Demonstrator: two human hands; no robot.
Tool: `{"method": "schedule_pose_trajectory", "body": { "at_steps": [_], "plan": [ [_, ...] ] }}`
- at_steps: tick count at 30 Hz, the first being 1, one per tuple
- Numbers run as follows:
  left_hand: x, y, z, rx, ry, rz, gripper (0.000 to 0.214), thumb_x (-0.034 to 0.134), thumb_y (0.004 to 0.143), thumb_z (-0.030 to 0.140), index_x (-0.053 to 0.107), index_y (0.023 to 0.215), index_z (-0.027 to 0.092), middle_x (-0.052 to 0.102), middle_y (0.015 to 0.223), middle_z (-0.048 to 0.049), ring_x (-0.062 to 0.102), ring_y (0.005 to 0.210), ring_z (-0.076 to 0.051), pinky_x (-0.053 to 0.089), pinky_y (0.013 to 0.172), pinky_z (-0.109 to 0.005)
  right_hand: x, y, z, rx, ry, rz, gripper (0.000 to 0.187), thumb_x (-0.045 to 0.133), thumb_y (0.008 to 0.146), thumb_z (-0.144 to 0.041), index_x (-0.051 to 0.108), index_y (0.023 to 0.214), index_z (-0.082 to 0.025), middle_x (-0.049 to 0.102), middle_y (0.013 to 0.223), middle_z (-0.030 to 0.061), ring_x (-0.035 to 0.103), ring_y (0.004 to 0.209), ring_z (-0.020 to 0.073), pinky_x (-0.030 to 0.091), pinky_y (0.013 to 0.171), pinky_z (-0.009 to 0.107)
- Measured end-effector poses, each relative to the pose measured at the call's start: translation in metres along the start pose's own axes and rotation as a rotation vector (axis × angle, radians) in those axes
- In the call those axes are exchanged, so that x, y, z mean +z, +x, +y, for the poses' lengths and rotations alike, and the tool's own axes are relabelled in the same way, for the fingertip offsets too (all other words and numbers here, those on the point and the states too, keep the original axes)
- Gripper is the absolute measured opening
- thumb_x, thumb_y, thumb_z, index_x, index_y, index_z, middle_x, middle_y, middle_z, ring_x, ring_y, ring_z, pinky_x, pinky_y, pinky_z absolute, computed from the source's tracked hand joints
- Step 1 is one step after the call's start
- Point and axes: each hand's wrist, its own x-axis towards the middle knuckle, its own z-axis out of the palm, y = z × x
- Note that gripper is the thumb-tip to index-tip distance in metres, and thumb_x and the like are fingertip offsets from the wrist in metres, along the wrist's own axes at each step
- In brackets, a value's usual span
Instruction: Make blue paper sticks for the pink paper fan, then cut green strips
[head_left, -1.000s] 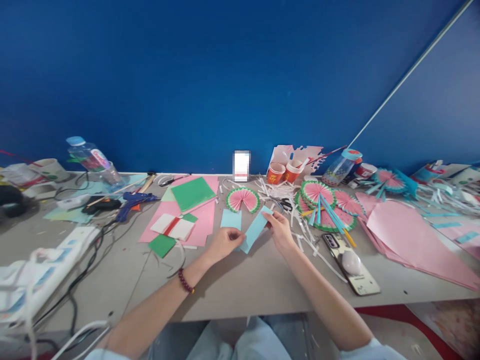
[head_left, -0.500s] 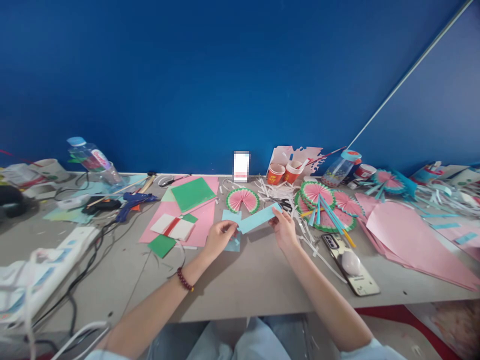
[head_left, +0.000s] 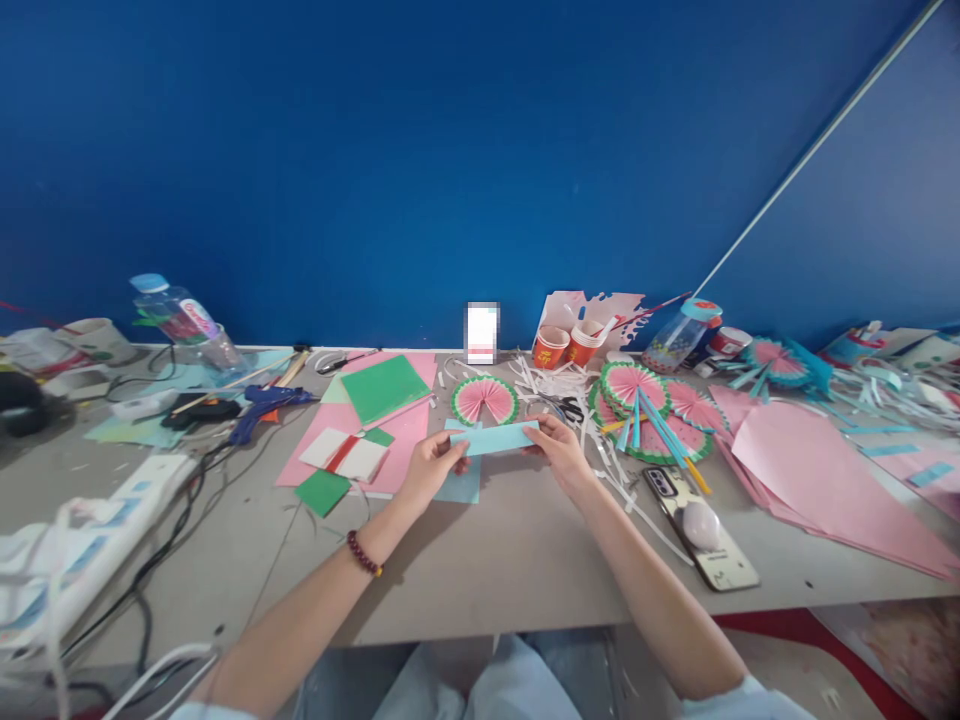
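A light blue paper strip is held level above the table between both hands. My left hand pinches its left end and my right hand pinches its right end. Under the strip lies another light blue paper piece flat on the grey table. Just behind the strip sits a pink pleated paper fan with a green rim.
Pink and green sheets lie to the left, with a blue glue gun and cables. To the right are scissors, several watermelon fans, a phone, a pink paper stack, orange cups and white paper scraps.
The blue strip has turned from a steep slant to level, and both hands moved slightly away from me, the left hand rising to the strip's left end.
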Motion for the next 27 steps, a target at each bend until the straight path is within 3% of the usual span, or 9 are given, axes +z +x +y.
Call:
{"method": "schedule_pose_trajectory", "body": {
  "at_steps": [6, 10, 15, 23, 27],
  "plan": [
    [-0.011, 0.005, 0.006, 0.026, 0.042, 0.009, 0.029, 0.069, 0.068, 0.041, 0.067, 0.079, 0.014, 0.065, 0.06, -0.0014, 0.058, 0.051, -0.012, 0.047, 0.055, -0.023, -0.016, 0.006, 0.001, 0.032, -0.216, -0.177, 0.032, 0.076, 0.063, -0.034, 0.066, 0.088, -0.016, 0.068, 0.07, 0.0017, 0.064, 0.058, 0.0139, 0.052, 0.047, 0.022],
    [-0.013, 0.005, 0.009, 0.017, 0.032, -0.018, 0.029, 0.07, 0.067, 0.04, 0.069, 0.081, 0.014, 0.065, 0.06, -0.0025, 0.058, 0.051, -0.013, 0.048, 0.055, -0.025, -0.018, 0.009, 0.003, -0.006, -0.245, -0.143, 0.027, 0.076, 0.063, -0.034, 0.067, 0.08, -0.016, 0.068, 0.063, 0.0021, 0.066, 0.056, 0.0163, 0.051, 0.044, 0.021],
    [-0.016, 0.005, 0.015, -0.001, -0.079, -0.087, 0.03, 0.072, 0.066, 0.035, 0.07, 0.087, 0.014, 0.065, 0.061, -0.0015, 0.058, 0.052, -0.012, 0.048, 0.056, -0.024, -0.017, 0.008, -0.003, 0.017, -0.155, -0.146, 0.026, 0.08, 0.058, -0.034, 0.068, 0.073, -0.016, 0.067, 0.059, -0.0002, 0.066, 0.053, 0.0153, 0.056, 0.052, 0.025],
    [-0.031, 0.008, 0.02, 0.023, -0.111, -0.197, 0.033, 0.068, 0.069, 0.037, 0.07, 0.09, 0.012, 0.068, 0.062, -0.0059, 0.062, 0.054, -0.016, 0.048, 0.057, -0.027, -0.016, 0.002, -0.013, -0.023, -0.134, -0.173, 0.023, 0.08, 0.058, -0.033, 0.072, 0.073, -0.017, 0.069, 0.065, 0.0008, 0.066, 0.053, 0.0145, 0.058, 0.055, 0.027],
    [-0.036, 0.011, 0.024, -0.111, -0.188, -0.227, 0.043, 0.058, 0.073, 0.049, 0.071, 0.086, 0.01, 0.068, 0.066, -0.0092, 0.062, 0.057, -0.017, 0.047, 0.053, -0.025, -0.012, -0.003, -0.016, -0.022, -0.142, -0.208, 0.021, 0.081, 0.055, -0.031, 0.072, 0.066, -0.016, 0.069, 0.064, 0.0021, 0.065, 0.051, 0.0151, 0.058, 0.053, 0.027]
  ]
}}
